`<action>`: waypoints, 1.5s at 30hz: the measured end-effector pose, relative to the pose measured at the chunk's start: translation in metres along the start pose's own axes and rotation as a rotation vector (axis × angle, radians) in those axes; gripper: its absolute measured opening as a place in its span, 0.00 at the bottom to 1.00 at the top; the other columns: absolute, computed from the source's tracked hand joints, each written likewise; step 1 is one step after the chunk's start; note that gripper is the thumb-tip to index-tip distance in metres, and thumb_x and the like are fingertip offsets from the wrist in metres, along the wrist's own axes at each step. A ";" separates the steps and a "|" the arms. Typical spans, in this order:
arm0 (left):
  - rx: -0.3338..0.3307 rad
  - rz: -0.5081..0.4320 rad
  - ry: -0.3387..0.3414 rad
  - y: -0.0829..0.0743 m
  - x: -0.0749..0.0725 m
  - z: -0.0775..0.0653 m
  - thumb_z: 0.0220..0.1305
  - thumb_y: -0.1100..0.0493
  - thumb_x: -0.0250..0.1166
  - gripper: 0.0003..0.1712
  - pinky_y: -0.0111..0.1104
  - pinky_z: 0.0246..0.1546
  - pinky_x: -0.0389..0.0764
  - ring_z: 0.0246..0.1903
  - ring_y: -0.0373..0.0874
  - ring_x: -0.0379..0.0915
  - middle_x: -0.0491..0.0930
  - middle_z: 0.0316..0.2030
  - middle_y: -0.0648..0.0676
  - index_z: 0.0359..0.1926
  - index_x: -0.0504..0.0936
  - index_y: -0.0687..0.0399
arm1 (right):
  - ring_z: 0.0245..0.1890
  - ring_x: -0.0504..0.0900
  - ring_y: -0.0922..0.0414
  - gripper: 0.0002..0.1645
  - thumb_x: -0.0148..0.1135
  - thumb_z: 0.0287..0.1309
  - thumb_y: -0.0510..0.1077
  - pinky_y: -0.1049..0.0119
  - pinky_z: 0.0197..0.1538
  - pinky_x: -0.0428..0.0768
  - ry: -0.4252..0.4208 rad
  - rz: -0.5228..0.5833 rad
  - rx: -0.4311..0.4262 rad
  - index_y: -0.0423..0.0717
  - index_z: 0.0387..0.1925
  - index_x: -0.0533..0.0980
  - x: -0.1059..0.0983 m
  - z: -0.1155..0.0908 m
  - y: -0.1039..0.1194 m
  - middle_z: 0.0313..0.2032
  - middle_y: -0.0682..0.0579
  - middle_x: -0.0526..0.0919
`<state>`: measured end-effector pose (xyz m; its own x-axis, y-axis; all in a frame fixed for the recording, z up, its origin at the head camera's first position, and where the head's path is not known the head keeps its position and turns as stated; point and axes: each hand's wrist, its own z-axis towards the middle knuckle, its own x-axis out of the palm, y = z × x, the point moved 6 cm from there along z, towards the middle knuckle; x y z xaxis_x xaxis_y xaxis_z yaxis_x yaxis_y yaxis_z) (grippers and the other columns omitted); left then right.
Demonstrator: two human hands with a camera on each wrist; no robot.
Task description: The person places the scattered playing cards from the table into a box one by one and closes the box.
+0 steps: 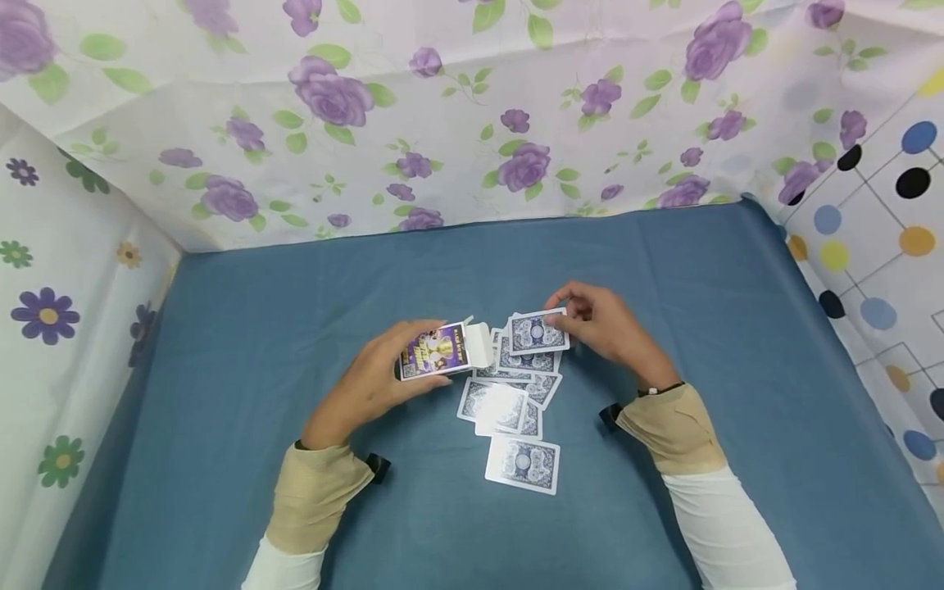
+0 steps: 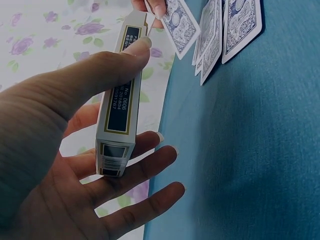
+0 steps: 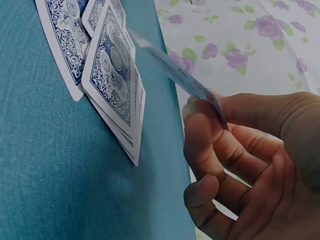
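My left hand (image 1: 376, 366) grips a purple-fronted playing card box (image 1: 435, 351) by its long edges, thumb on one narrow side, as the left wrist view shows. The box's white flap (image 1: 479, 345) stands open toward the right. Between thumb and fingers my right hand (image 1: 606, 322) pinches one playing card (image 1: 538, 332), blue patterned back up, held by its right end above the other cards. Below and around it, several loose playing cards (image 1: 522, 465) lie back up on the cloth in an overlapping, uneven column. In the right wrist view the pinched card (image 3: 175, 70) is seen nearly edge-on.
A blue cloth (image 1: 265, 328) covers the table. Behind it hangs a white sheet with purple flowers (image 1: 524, 164). Patterned sheets also stand at the left (image 1: 52, 328) and right (image 1: 878, 246) sides.
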<state>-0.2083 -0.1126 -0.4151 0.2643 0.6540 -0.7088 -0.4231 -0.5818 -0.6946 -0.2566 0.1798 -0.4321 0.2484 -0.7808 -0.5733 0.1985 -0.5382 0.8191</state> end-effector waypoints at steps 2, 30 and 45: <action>0.000 0.003 -0.003 0.001 -0.001 0.000 0.54 0.40 0.72 0.41 0.40 0.48 0.72 0.48 0.41 0.70 0.74 0.59 0.47 0.68 0.71 0.42 | 0.20 0.75 0.46 0.11 0.65 0.62 0.44 0.62 0.24 0.70 -0.008 -0.002 -0.016 0.46 0.45 0.80 -0.001 0.000 0.001 0.21 0.47 0.76; -0.014 0.012 0.003 0.004 0.001 0.002 0.54 0.40 0.72 0.40 0.41 0.48 0.71 0.48 0.42 0.70 0.74 0.59 0.47 0.68 0.71 0.41 | 0.15 0.58 0.58 0.12 0.63 0.63 0.36 0.66 0.24 0.60 -0.105 0.222 -0.116 0.35 0.47 0.79 -0.014 -0.005 0.038 0.17 0.46 0.67; -0.027 0.038 0.004 0.004 0.001 0.002 0.54 0.39 0.72 0.40 0.40 0.48 0.71 0.48 0.41 0.70 0.74 0.59 0.47 0.67 0.71 0.39 | 0.16 0.58 0.57 0.14 0.65 0.62 0.42 0.66 0.23 0.60 -0.061 0.298 -0.129 0.41 0.47 0.80 0.001 0.000 0.030 0.19 0.46 0.69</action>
<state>-0.2111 -0.1132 -0.4186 0.2523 0.6289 -0.7354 -0.4092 -0.6194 -0.6701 -0.2499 0.1629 -0.4087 0.2570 -0.9176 -0.3034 0.2455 -0.2416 0.9388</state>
